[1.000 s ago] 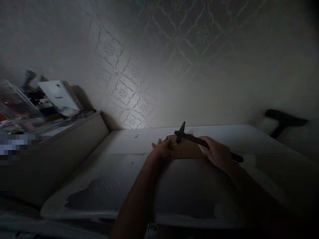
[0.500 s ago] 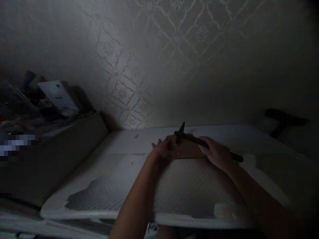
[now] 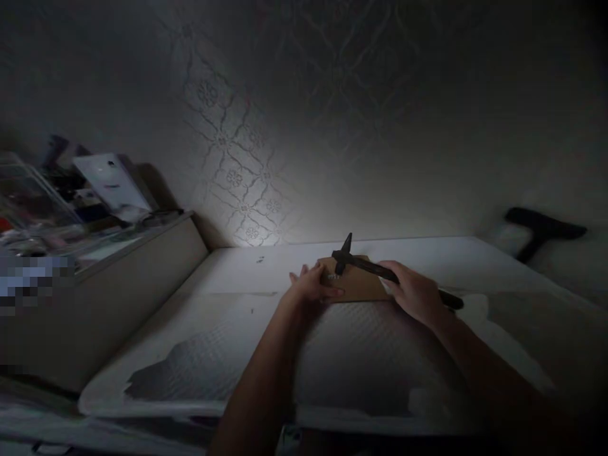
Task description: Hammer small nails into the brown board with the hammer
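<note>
A hammer (image 3: 365, 262) with a dark head and handle is gripped in my right hand (image 3: 414, 292), fingers wrapped round the handle. Its head is over the left part of a flat brown board (image 3: 363, 286) on the table. Fingers spread, my left hand (image 3: 311, 285) rests at the board's left end, the thumb lying along its near side. Between that hand and the hammer head show small pale marks, perhaps nails (image 3: 333, 276), too small to make out surely. Whether the head touches anything is unclear.
The white table (image 3: 251, 272) has a torn, quilted grey covering (image 3: 190, 361) and backs onto a patterned wall (image 3: 237, 177). At left, a raised cabinet (image 3: 156, 272) carries a white box (image 3: 111, 180) and clutter. A dark T-shaped object (image 3: 541, 228) stands at right.
The light has shifted: the upper wall is darker, while the board and back of the table are brighter. Hands, hammer and board stay almost in place. The pale marks beside the hammer head show more clearly.
</note>
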### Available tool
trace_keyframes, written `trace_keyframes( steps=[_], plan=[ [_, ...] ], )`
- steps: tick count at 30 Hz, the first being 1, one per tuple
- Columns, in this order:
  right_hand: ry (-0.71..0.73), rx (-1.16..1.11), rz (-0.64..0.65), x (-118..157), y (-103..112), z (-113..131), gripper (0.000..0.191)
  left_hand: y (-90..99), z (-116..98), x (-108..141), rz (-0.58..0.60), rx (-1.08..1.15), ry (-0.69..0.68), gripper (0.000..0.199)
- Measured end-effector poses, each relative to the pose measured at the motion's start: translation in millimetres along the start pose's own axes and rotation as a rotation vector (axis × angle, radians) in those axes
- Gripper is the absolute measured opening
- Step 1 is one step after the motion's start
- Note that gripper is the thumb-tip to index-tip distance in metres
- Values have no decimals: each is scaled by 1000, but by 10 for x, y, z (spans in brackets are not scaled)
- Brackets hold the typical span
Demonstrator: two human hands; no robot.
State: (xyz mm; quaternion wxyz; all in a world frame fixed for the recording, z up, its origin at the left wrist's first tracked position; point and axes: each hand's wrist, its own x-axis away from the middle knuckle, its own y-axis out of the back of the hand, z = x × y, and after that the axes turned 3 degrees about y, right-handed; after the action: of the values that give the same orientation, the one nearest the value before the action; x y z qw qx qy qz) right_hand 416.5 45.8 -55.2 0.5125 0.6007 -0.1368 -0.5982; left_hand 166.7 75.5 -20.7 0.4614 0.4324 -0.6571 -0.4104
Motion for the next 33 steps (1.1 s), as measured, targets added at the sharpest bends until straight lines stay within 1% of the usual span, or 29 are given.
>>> trace_keyframes(
  steps=[4, 7, 13, 17, 27, 33],
  plan=[
    [-31, 17, -6, -2, 4, 11, 32, 6, -1, 9, -15, 50, -28, 89],
    [-20, 7, 6, 0, 3, 13, 32, 5, -1, 16, -12, 69, -27, 87],
    [7, -16, -18, 5, -14, -5, 35, -11, 16, 0, -17, 42, -18, 89],
    [-6, -14, -16, 4, -26, -20, 35, 7, 9, 19, -3, 29, -14, 88],
    [-11, -2, -20, 1, -14, -6, 35, -11, 18, 0, -4, 57, -19, 90],
    [-14, -11, -16, 2, -12, -11, 34, -25, 29, -14, -24, 68, -24, 90]
  ],
)
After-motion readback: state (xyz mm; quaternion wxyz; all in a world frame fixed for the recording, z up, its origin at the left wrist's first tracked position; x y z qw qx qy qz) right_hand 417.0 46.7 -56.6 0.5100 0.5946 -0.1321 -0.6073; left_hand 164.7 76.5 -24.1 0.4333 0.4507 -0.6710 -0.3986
